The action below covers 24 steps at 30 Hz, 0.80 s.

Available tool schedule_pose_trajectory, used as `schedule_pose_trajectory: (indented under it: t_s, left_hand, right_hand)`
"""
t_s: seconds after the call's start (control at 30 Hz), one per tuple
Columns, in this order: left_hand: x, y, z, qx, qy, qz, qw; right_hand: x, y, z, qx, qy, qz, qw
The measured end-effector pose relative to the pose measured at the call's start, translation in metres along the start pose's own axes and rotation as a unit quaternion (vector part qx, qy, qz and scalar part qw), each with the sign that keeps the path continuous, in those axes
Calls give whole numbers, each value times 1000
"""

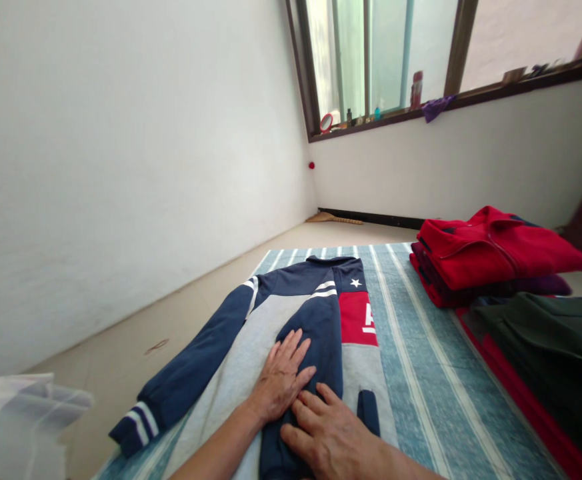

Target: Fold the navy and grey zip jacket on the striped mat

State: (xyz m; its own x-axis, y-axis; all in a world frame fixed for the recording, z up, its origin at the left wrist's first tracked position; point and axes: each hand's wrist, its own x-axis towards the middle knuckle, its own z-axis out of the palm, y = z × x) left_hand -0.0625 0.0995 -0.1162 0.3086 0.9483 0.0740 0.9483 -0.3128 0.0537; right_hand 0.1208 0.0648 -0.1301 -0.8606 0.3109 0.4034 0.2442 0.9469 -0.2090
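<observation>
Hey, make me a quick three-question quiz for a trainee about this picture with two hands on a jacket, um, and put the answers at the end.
1. Multiple choice: What do the left hand and right hand both rest on?
a) the red garment
b) the folded-over navy sleeve
c) the purple cloth
2. True or false: The other sleeve of the jacket stretches out to the left, with neither hand on it.
3. Fill in the blank: Near the collar, the jacket's navy part bears a white ____.

Key:
1: b
2: True
3: star
</observation>
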Motion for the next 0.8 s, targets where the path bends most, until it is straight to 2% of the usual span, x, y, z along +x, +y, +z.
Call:
schedule_pose_trajectory:
  t_s: [0.43, 0.8]
  left_hand:
    - [1, 8, -9, -9, -33, -25, 999]
    - [1, 7, -9, -11, -28, -23, 999]
  right_hand:
    - [-2, -1, 5, -2, 8, 10, 1000]
    - [-2, 0, 7, -5, 14, 8, 1000]
